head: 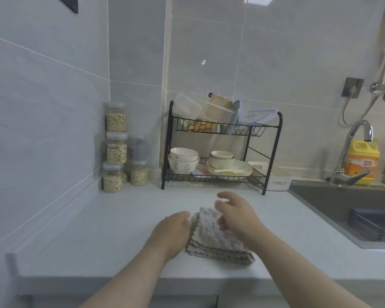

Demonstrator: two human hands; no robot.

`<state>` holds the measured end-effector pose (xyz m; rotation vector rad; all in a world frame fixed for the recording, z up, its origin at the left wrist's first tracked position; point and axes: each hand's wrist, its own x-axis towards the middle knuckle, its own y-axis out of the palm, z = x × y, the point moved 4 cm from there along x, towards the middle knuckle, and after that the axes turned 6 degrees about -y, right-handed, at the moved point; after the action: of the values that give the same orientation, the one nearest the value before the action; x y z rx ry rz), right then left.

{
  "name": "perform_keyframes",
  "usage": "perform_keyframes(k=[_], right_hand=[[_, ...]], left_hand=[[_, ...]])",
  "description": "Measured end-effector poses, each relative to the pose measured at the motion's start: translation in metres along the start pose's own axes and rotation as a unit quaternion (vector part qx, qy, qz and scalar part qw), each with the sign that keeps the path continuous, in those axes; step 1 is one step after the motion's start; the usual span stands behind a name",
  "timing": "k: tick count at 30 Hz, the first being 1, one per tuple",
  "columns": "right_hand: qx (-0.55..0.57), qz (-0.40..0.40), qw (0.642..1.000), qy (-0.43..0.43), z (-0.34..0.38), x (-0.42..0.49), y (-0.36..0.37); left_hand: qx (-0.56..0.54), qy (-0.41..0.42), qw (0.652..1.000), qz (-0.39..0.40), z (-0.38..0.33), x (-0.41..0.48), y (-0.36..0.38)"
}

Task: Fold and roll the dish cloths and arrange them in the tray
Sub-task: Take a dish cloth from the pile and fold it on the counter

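Two bare forearms [129, 278] reach in from the near edge over a pale tabletop [111, 221]. Between them, close to the near edge, lies a stack of dish cloths [218, 243], beige and grey with wavy dark-trimmed borders, several layers showing at the near side.

The left grip [176, 227] sits against the left edge of the stack, back of the hand up and fingers bent down at the cloth's border. The fingertips are hidden, so I cannot tell whether it is grasping the cloth or only touching it. The right grip [236, 216] hovers over the far right part of the stack, released: its fingers are spread and loosely straight toward the far side, while the thumb seems to rest on the top cloth [209, 221], whose far end stands slightly raised.

Farther back stands a black wire dish rack [273, 152]. Its lower shelf carries stacked patterned bowls [183, 161] and cream plates [242, 168]; its upper shelf holds clear plastic containers [188, 107] and lids. Just right of the rack, touching its foot, is the white tray [278, 181] with handle slots, well apart from the cloths.

At the far left corner, clear jars [116, 152] of grains are stacked against the tiled wall. On the right a dark sink [342, 203] is set into the tabletop, with a chrome tap [362, 123] behind it and a yellow detergent bottle [362, 161] just beyond.
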<state>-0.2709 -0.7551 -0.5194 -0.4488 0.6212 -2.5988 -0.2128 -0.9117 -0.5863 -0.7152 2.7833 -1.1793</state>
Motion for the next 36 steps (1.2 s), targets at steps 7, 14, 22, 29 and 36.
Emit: perform_keyframes(k=[7,14,22,29,36], right_hand=[[-0.399,0.210,0.889,-0.079,-0.065,-0.014,0.005],[-0.175,-0.020,0.984,0.004,-0.077,-0.010,-0.018],[-0.071,0.001,0.996,-0.055,-0.070,-0.012,-0.023],[0.347,0.003,0.937,0.025,-0.091,-0.003,-0.045],[0.410,0.000,0.910,0.064,-0.096,0.001,-0.039]], left_hand=[[0.076,0.073,0.991,0.081,-0.018,-0.011,0.010],[0.237,0.042,0.967,0.086,-0.015,-0.008,0.016],[-0.015,0.046,0.997,0.052,-0.048,0.004,-0.003],[-0.046,-0.036,0.963,0.262,-0.096,0.031,0.019],[-0.476,-0.127,0.852,0.175,-0.062,0.015,0.034]])
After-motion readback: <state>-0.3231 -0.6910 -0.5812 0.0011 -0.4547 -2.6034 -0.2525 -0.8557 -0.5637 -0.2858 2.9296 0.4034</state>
